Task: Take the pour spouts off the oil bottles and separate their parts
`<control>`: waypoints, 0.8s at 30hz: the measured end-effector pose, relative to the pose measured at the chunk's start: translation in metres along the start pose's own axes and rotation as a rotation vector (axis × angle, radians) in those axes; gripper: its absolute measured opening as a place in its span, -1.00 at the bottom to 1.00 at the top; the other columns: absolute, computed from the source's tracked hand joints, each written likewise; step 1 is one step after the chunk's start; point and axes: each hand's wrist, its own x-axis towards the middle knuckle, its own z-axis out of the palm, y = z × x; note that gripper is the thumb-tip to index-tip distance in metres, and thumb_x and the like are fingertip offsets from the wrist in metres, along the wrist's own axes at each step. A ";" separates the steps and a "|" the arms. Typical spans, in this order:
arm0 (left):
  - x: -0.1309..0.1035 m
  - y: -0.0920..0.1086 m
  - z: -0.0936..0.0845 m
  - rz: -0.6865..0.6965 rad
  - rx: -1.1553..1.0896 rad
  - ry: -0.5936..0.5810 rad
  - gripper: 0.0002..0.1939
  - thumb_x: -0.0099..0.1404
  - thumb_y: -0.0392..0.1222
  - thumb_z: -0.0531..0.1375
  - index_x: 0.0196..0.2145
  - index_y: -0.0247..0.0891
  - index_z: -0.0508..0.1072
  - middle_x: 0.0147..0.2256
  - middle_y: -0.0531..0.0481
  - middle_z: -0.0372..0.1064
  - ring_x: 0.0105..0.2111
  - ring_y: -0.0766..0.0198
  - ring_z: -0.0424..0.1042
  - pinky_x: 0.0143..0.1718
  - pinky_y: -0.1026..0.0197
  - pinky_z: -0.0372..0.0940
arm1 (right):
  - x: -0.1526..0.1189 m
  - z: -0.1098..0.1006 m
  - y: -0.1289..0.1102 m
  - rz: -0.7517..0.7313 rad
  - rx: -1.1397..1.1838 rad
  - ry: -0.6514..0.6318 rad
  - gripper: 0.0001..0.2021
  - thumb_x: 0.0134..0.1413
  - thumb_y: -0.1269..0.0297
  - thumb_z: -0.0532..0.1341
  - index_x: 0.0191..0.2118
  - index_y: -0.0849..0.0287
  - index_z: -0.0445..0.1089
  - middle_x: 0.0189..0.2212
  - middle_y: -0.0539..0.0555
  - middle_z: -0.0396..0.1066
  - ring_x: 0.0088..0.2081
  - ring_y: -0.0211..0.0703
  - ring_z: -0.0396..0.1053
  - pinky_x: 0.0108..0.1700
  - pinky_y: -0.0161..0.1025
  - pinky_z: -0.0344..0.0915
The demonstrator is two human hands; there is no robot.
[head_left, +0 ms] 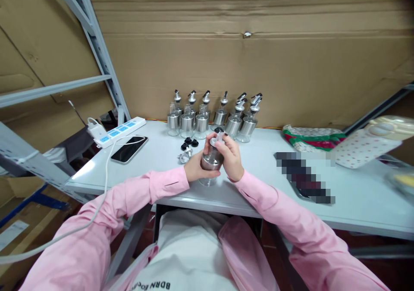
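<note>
Bottle (211,161): in the head view, noted near-upright, with long axis tipped toward one o'clock, wrapped around the steel band (209,165) by the left hand (194,167) from nine o'clock and pinched at the spout (220,135) by the right hand (233,158) from three, with neither nearer.

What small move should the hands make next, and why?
Probably press the pourer gently down with the right hand: its fingers grip the pourer at the bottle's mouth, while the left hand wraps the metal-banded bottle and can brace it.
</note>
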 end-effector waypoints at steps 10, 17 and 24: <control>-0.001 0.003 -0.002 -0.015 -0.073 -0.020 -0.49 -0.18 -0.16 0.38 -0.26 -0.32 0.31 -0.30 -0.04 0.39 -0.23 0.11 0.40 -0.14 0.06 0.29 | -0.004 0.000 0.001 -0.020 -0.078 -0.091 -0.68 0.07 -0.01 0.12 -0.18 0.12 0.29 -0.52 -0.04 0.28 -0.46 -0.23 0.30 -0.36 -0.22 0.27; -0.001 0.004 0.001 -0.013 -0.114 -0.031 -0.51 -0.19 -0.21 0.37 -0.29 -0.33 0.29 -0.34 -0.03 0.38 -0.28 0.15 0.41 -0.19 0.08 0.31 | -0.006 0.003 0.003 -0.092 -0.125 -0.049 -0.66 0.09 -0.04 0.09 -0.16 0.10 0.28 -0.55 -0.05 0.24 -0.50 -0.24 0.26 -0.39 -0.24 0.24; -0.001 0.004 0.002 -0.031 -0.112 -0.053 -0.48 -0.18 -0.21 0.37 -0.25 -0.31 0.29 -0.29 -0.03 0.38 -0.21 0.13 0.40 -0.14 0.08 0.31 | -0.005 0.003 0.004 -0.102 -0.184 -0.008 -0.63 0.10 -0.09 0.05 -0.14 0.09 0.24 -0.57 -0.07 0.24 -0.53 -0.24 0.26 -0.40 -0.22 0.27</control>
